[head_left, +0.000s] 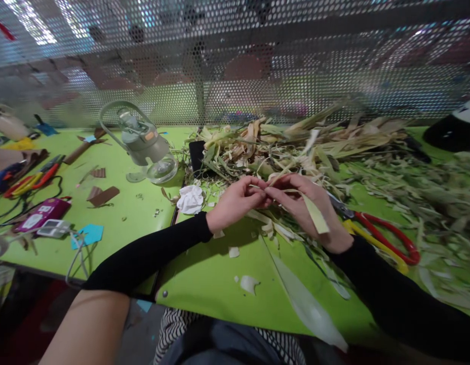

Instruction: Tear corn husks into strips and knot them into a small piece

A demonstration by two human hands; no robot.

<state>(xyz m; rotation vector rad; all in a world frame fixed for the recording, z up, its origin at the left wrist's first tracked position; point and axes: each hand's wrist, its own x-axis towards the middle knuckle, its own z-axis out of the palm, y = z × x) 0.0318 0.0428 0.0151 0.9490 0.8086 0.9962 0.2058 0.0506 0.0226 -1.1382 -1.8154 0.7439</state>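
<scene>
Found pale husk strip (316, 217) at dial centre, clamped in fingertips of left hand (238, 200) and right hand (320, 201). May split if twisted hard; may snag on scissors (366, 220), four o'clock.

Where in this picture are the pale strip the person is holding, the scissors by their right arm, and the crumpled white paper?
Pale strip (316, 214): head view, on its hanging free end.
Scissors (360, 217): head view, on the red handle.
Crumpled white paper (190, 199): head view, on its middle.
</scene>
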